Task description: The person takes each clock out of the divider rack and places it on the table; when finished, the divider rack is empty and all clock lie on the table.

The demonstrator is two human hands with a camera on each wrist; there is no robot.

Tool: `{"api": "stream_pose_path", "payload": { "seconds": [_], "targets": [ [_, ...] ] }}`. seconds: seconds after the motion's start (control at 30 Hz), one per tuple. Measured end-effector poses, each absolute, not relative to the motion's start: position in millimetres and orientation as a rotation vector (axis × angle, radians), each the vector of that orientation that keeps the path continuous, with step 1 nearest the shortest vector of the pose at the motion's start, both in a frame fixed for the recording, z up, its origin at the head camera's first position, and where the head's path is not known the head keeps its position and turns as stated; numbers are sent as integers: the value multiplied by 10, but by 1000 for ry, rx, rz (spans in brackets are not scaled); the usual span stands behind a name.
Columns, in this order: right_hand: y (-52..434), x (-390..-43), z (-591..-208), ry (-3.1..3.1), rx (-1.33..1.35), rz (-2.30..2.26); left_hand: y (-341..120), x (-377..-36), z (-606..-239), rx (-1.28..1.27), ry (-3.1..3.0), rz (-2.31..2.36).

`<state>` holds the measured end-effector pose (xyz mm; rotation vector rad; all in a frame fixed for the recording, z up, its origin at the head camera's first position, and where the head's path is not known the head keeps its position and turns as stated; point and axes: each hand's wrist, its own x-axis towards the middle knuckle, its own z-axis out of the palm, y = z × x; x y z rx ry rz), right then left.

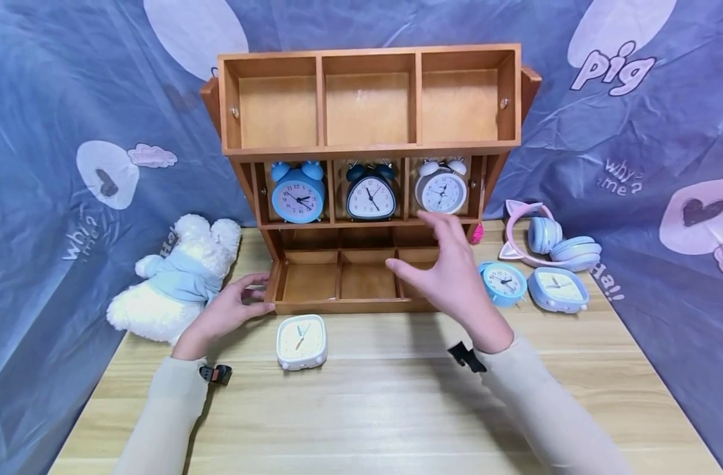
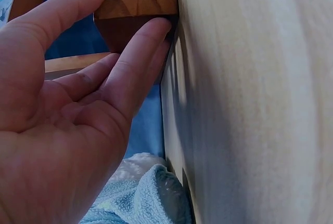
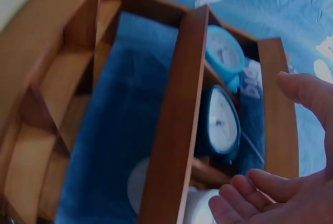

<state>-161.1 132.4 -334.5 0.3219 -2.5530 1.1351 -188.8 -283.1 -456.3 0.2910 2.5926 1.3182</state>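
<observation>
Clock (image 1: pixel 302 341) before shelf (image 1: pixel 370 150), toy (image 1: pixel 180 274) beside left hand (image 1: pixel 232 307)

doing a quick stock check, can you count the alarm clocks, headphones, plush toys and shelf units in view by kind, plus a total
Blue, white and dark-rimmed alarm clocks: 6
Pink-banded headphones with pale-blue ear cups: 1
White fluffy plush toy in a blue top: 1
Brown wooden three-tier shelf unit: 1
Total: 9

At eight o'clock, the left hand (image 1: pixel 233 309) is gripping with thumb and fingers; at four, the right hand (image 1: pixel 456 274) is pointing toward eleven, thumb spread wide.
</observation>
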Motion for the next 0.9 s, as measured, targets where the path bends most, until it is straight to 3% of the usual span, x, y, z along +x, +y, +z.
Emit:
{"api": "stream_pose_path", "payload": {
  "seconds": [0.37,0.9],
  "targets": [
    [1565,-1865,-3225,-2441,217,1093,-2844,-1908,-4599,305,2587,1335],
    [1709,-2236,-3401,-2164,211,1005,-2828,-1900,-4583,300,2576,1343]
  ]
}}
